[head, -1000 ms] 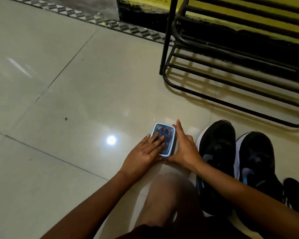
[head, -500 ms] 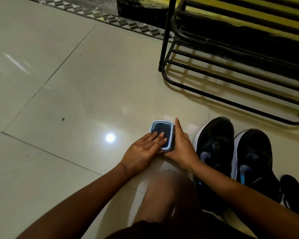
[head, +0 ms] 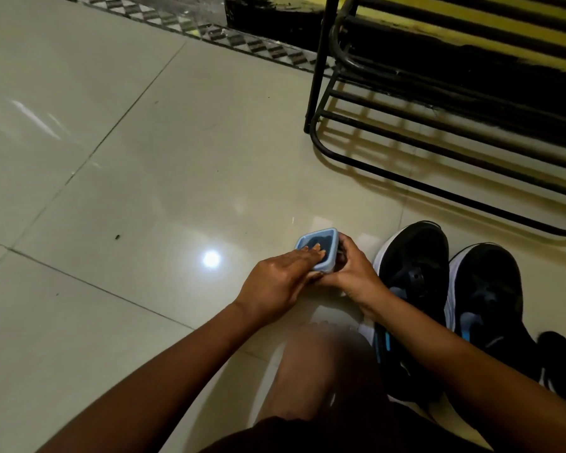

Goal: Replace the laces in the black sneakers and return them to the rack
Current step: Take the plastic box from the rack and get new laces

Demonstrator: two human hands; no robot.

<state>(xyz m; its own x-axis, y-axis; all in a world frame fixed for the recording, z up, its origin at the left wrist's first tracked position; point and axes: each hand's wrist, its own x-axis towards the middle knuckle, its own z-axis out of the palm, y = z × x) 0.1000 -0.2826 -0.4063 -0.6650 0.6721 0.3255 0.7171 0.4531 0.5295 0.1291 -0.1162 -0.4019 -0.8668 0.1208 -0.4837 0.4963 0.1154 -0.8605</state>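
I see the left hand point(head: 275, 282) flat, fingers straight, pressing the lid of a small blue box point(head: 321, 238) on the floor point(head: 144, 191). The right hand point(head: 353, 268) curls round the box's right side. The black sneakers point(head: 412, 256) stand just right of the hands, on the near side of the rack point(head: 438, 152).

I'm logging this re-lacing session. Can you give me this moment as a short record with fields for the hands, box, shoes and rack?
left hand: fingers flat on the container's lid
right hand: curled round the container's right side
container: small, blue lid on, dark contents
sneakers: two, black, side by side on the floor, right of the hands
rack: black metal, beyond the sneakers, no shoes on the visible bars
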